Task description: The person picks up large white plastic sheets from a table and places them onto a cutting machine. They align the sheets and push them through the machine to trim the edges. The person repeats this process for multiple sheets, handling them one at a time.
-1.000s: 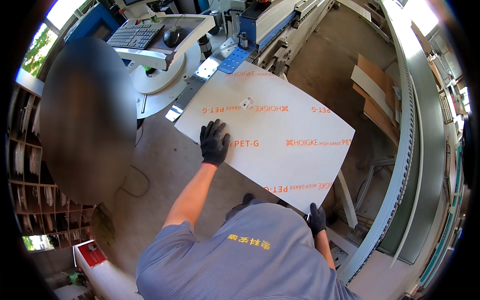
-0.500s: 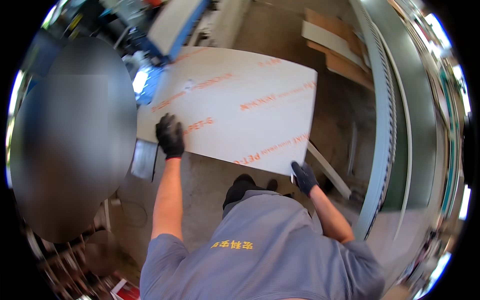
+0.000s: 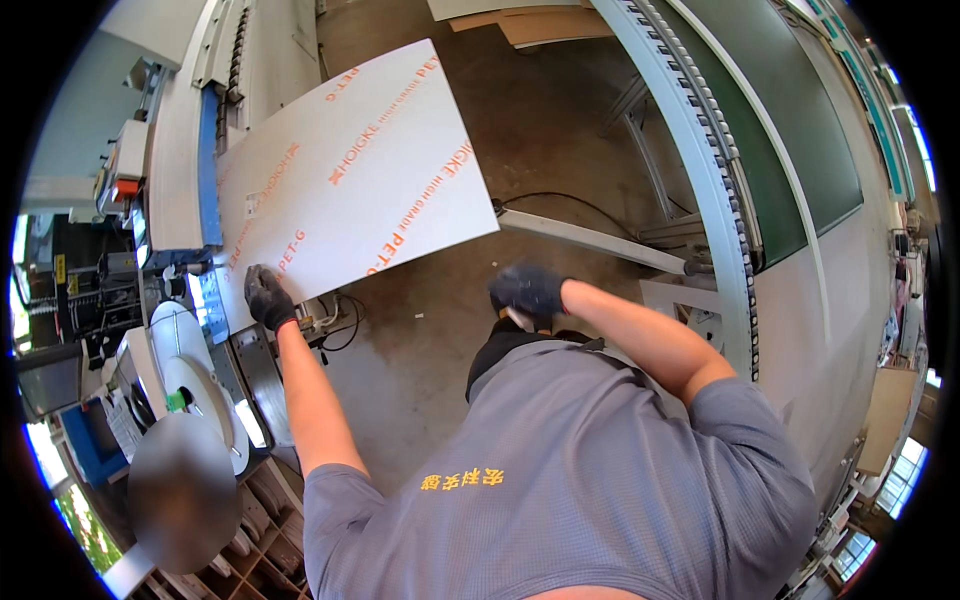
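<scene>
A large pale panel (image 3: 370,170) with orange printing lies slanted in front of me, its left side by a machine bed and its right corner out over the floor. My left hand (image 3: 268,298), in a black glove, rests on the panel's near left part with the fingers lying on its surface. The thumb is hard to make out. Apart from the panel, in front of my waist, is my right hand (image 3: 528,290), also gloved in black. Its fingers are curled closed, and a small whitish thing shows just beneath them, too unclear to name.
Left of the panel stands a machine with a blue edge (image 3: 211,165). On the right runs a conveyor-like frame (image 3: 700,120) with a toothed edge, beside a green surface (image 3: 800,170). A metal beam (image 3: 590,238) crosses low above the floor. A blurred person (image 3: 185,495) is at lower left.
My right hand has let go of the panel's near right corner and come in toward my waist. The panel has turned and shifted left, with my left hand still on it.
</scene>
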`<state>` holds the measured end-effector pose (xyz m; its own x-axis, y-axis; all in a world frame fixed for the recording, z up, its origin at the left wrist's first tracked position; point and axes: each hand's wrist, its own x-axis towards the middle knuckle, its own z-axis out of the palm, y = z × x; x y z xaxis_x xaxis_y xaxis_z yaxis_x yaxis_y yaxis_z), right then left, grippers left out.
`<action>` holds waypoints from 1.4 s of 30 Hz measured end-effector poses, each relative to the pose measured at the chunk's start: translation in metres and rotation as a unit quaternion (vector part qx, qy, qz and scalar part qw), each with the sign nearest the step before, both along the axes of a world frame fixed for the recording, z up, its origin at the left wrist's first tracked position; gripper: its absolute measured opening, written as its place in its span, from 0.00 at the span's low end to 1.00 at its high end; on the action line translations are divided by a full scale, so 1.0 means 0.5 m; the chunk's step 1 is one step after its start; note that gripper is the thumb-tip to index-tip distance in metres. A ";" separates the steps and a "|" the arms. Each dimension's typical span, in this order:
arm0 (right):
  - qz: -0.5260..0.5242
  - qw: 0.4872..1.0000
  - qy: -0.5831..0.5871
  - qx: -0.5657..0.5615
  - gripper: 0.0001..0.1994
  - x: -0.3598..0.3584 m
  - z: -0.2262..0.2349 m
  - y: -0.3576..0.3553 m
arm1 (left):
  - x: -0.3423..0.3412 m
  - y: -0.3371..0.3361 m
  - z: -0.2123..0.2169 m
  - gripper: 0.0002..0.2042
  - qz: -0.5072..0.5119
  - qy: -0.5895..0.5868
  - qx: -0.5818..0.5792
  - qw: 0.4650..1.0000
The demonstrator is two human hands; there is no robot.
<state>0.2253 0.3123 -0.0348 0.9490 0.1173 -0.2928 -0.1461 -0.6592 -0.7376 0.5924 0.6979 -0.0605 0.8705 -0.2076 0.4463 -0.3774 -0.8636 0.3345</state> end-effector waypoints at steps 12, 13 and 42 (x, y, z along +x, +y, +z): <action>-0.601 0.558 0.039 0.571 0.21 -0.463 0.147 -0.260 | -0.244 -0.553 0.022 0.34 -0.187 0.033 0.145 0.971; -0.633 0.510 0.005 0.582 0.22 -0.491 0.164 -0.277 | -0.267 -0.605 0.019 0.35 -0.216 0.025 0.149 0.965; -0.739 0.156 -0.353 0.553 0.16 -1.195 -0.157 -0.839 | -1.159 -2.052 0.004 0.44 -0.690 0.019 0.315 0.651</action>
